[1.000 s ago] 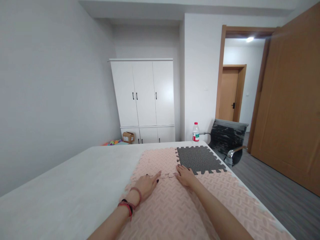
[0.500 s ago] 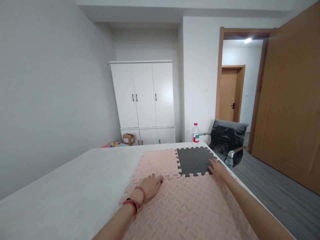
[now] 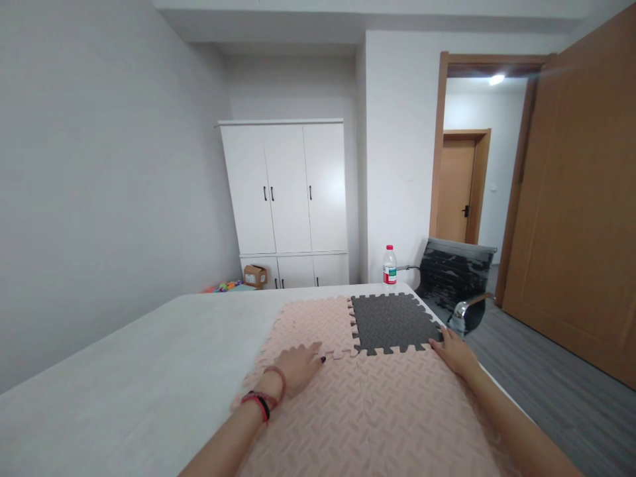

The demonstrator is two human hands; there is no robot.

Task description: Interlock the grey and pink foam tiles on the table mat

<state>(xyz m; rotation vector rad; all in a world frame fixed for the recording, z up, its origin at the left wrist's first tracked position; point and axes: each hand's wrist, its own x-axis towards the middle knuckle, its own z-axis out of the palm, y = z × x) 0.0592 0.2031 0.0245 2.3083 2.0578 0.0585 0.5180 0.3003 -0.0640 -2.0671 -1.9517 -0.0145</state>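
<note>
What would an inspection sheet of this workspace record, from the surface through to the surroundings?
Surface: white table, partly covered by foam tiles.
Job's things: pink tiles; one dark grey tile at the far right, toothed edges; whether every tooth is locked, cannot tell.
Clutter: red-capped bottle upright near the table's far right corner.
Hands: left hand palm down on the pink tiles near a seam; right hand at the dark tile's near right corner, grip unclear.
Cables: nothing seen.
Surroundings: white cabinet, cardboard box, worn black chair, open door.
</note>
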